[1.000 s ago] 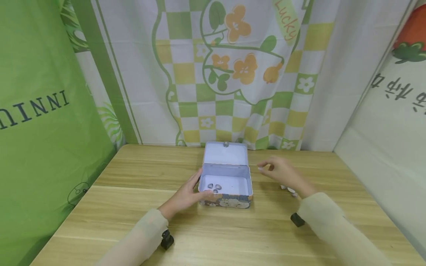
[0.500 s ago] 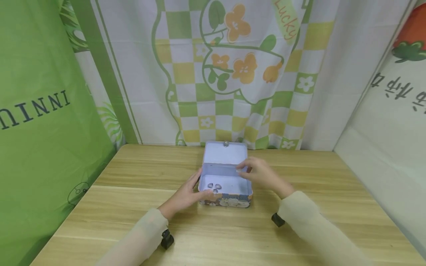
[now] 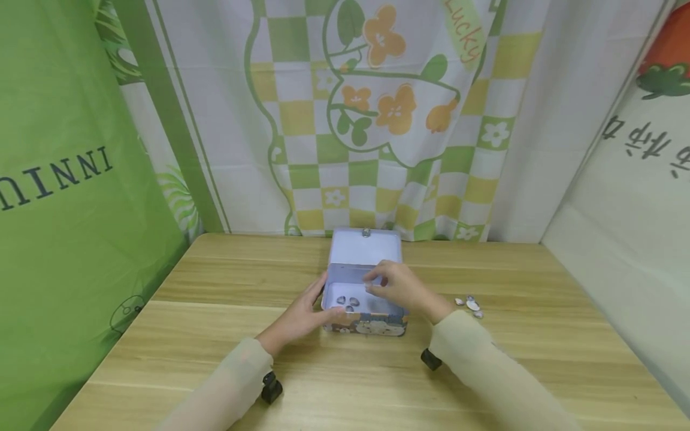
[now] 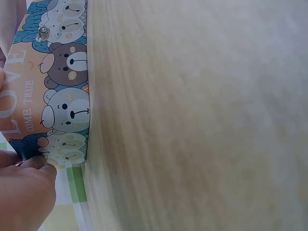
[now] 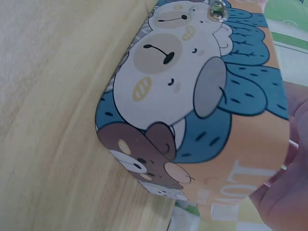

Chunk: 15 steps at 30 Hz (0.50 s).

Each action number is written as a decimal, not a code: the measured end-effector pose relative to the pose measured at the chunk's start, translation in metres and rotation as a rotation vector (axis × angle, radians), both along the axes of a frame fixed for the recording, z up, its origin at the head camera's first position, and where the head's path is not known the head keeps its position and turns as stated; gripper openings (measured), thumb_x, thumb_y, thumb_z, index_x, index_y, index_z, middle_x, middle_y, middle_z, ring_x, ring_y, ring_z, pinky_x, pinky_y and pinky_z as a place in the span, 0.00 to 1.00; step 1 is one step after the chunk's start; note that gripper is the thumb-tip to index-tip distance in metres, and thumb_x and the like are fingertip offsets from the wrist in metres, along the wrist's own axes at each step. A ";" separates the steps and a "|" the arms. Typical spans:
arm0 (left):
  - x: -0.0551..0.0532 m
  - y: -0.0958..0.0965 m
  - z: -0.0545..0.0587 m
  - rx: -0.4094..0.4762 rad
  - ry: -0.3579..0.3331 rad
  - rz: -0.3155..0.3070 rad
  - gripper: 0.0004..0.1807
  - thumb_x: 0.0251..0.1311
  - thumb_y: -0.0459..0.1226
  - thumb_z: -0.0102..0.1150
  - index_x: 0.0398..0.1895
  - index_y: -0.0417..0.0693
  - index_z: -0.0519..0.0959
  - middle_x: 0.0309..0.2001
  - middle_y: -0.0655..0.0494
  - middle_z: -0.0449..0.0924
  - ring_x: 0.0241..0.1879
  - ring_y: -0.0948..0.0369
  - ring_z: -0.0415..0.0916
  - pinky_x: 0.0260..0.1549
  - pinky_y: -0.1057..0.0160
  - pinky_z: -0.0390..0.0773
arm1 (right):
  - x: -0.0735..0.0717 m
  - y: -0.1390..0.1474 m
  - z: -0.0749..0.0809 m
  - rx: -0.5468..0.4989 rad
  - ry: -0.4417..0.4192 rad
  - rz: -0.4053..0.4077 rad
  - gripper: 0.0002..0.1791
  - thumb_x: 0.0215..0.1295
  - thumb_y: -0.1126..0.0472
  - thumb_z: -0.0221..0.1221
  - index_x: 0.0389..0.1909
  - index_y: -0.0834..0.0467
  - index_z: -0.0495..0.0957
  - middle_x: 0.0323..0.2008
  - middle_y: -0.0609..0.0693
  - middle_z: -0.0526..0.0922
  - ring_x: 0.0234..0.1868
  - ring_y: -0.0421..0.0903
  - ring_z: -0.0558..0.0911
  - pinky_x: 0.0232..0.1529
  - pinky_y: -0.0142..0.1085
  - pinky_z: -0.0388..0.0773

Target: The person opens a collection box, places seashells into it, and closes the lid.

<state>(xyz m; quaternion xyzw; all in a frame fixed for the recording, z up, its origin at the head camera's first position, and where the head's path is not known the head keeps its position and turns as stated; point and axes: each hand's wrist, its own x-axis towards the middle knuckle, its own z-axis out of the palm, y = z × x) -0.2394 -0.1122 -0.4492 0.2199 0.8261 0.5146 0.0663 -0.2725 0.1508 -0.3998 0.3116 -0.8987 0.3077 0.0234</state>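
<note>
A tin box [image 3: 380, 326] printed with cartoon bears stands on the table, its lid [image 3: 366, 247] tipped back. My left hand [image 3: 299, 317] grips its left front corner, thumb over the front rim and fingers along the side. Inside, toward the left, lie three small seashells [image 3: 354, 301]. Over the box's right half, my right hand [image 3: 401, 288] pinches a small pale seashell [image 3: 368, 283], mostly covered by the fingertips. Both wrist views show the box's printed front [image 4: 67, 108]; the right wrist view has part of the right hand [image 5: 293, 192] behind it, the pinched shell hidden.
Several loose seashells [image 3: 472, 305] lie on the wooden table [image 3: 528, 359], right of the box and beyond the right wrist. A patterned curtain [image 3: 372, 179] hangs behind the table. Dark cable [image 3: 126, 308] shows at the left edge.
My right hand has moved left with the shell, from beside the box to above its inside. The loose shells at right show again. The left hand and box stay put.
</note>
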 end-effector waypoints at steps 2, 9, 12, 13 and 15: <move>0.000 0.000 0.000 0.005 -0.002 -0.005 0.53 0.64 0.49 0.67 0.82 0.56 0.42 0.81 0.48 0.39 0.77 0.48 0.45 0.70 0.38 0.49 | -0.001 -0.002 -0.002 0.004 0.006 -0.001 0.12 0.64 0.62 0.67 0.47 0.61 0.86 0.40 0.49 0.84 0.35 0.42 0.77 0.35 0.34 0.78; 0.002 0.000 0.002 0.017 -0.005 -0.011 0.52 0.65 0.48 0.66 0.82 0.55 0.42 0.81 0.48 0.38 0.77 0.49 0.45 0.70 0.38 0.50 | -0.001 -0.006 -0.005 0.014 -0.001 -0.003 0.14 0.63 0.61 0.68 0.48 0.60 0.86 0.43 0.54 0.84 0.38 0.48 0.80 0.38 0.36 0.80; 0.001 -0.001 0.001 0.015 -0.009 -0.016 0.53 0.64 0.49 0.66 0.82 0.56 0.42 0.81 0.49 0.39 0.77 0.50 0.45 0.71 0.40 0.50 | 0.001 -0.006 -0.005 0.009 -0.006 0.000 0.14 0.63 0.62 0.68 0.48 0.60 0.85 0.45 0.55 0.84 0.41 0.54 0.82 0.40 0.37 0.81; 0.000 -0.001 0.000 0.016 -0.009 -0.017 0.53 0.64 0.50 0.66 0.82 0.57 0.42 0.81 0.49 0.39 0.77 0.50 0.45 0.71 0.40 0.50 | 0.001 -0.006 -0.005 0.007 -0.005 0.002 0.14 0.64 0.62 0.68 0.49 0.61 0.85 0.45 0.55 0.84 0.42 0.54 0.82 0.40 0.37 0.81; -0.001 -0.001 -0.001 0.020 -0.009 -0.019 0.53 0.64 0.50 0.66 0.82 0.57 0.42 0.81 0.48 0.39 0.77 0.50 0.44 0.70 0.39 0.50 | 0.001 -0.005 -0.006 0.004 -0.002 0.003 0.13 0.64 0.63 0.68 0.48 0.61 0.85 0.45 0.56 0.84 0.42 0.54 0.82 0.40 0.38 0.81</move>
